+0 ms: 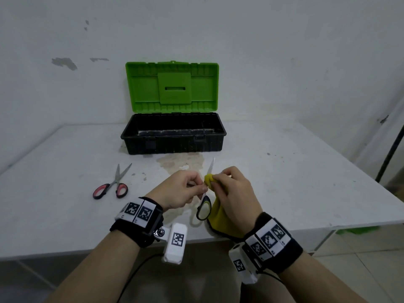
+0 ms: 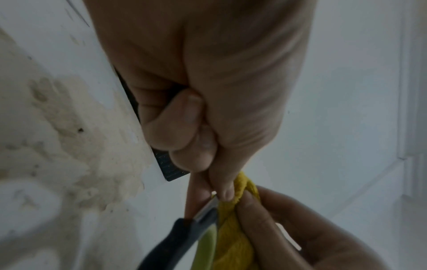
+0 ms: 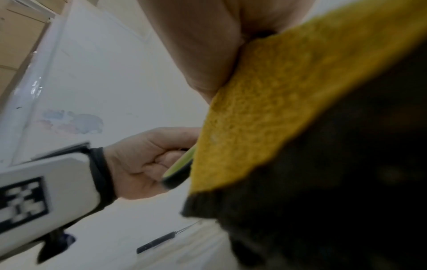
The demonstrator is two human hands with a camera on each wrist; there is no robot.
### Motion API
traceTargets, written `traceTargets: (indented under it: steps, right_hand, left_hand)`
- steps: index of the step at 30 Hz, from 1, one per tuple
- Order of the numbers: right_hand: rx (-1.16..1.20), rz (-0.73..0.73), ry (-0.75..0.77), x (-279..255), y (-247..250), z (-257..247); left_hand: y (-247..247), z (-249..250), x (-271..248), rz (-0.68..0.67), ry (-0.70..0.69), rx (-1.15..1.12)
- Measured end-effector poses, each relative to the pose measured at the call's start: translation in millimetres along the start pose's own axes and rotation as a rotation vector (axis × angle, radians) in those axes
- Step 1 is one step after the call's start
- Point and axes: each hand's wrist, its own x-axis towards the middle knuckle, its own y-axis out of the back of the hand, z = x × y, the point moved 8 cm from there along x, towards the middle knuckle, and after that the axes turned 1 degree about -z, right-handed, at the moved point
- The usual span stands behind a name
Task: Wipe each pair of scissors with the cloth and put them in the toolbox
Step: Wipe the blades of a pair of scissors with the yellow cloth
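The person's left hand (image 1: 178, 190) is pinching a pair of steel scissors with black and pale-green plastic handles (image 1: 204, 206) at the base of the blades, thumb and forefinger closed on the metal, the other fingers curled into the palm. The scissors are being held above the white table (image 1: 284, 182), in front of the black plastic toolbox with an upright green lid (image 1: 173, 133), with the blade tip pointing toward the toolbox and the handle loops hanging toward the table's near edge.

The person's right hand (image 1: 232, 193) is gripping a yellow terry cloth with a dark stitched edge (image 1: 216, 217), its fingers bunching a fold of the cloth against the blade just beside the left thumb. The remainder of the cloth is hanging below the right palm, reaching the table's near edge. In the left wrist view the cloth is touching the blade where the right fingertips (image 2: 248, 206) are pressing it.

A second pair of steel scissors with black and red plastic handles (image 1: 111, 186) is lying flat on the table, in front of the toolbox and to its left, blades slightly parted and pointing toward it, well apart from both hands.

The toolbox is standing open against the wall (image 1: 284, 62). A brownish stain (image 1: 181, 164) is showing on the table directly in front of the toolbox.
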Motion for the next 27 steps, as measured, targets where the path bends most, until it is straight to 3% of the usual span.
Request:
traceTargets:
  steps: [6, 9, 13, 17, 22, 25, 27]
  right_hand:
    - [-0.056, 0.114, -0.242, 22, 33, 47]
    - [-0.039, 0.124, -0.135, 14, 34, 25]
    - [-0.009, 0.028, -0.034, -3, 5, 0]
    - [-0.024, 0.043, -0.105, 5, 6, 18]
    - [-0.074, 0.108, -0.311, 24, 37, 62]
    - [-0.051, 0.177, -0.233, 21, 52, 43]
    - [-0.046, 0.120, -0.150, 12, 40, 19]
  left_hand:
    - [0, -9, -1, 0.001, 0.056, 0.007]
    - [-1, -8, 0, 0.015, 0.068, -0.008]
    - [-6, -4, 3, 0.003, 0.041, -0.031]
    - [-3, -6, 1, -0.002, 0.024, -0.012]
    - [2, -11, -2, 0.009, 0.052, 0.012]
    - [3, -13, -2, 0.023, 0.064, -0.017]
    - [2, -12, 0, 0.028, 0.054, -0.046]
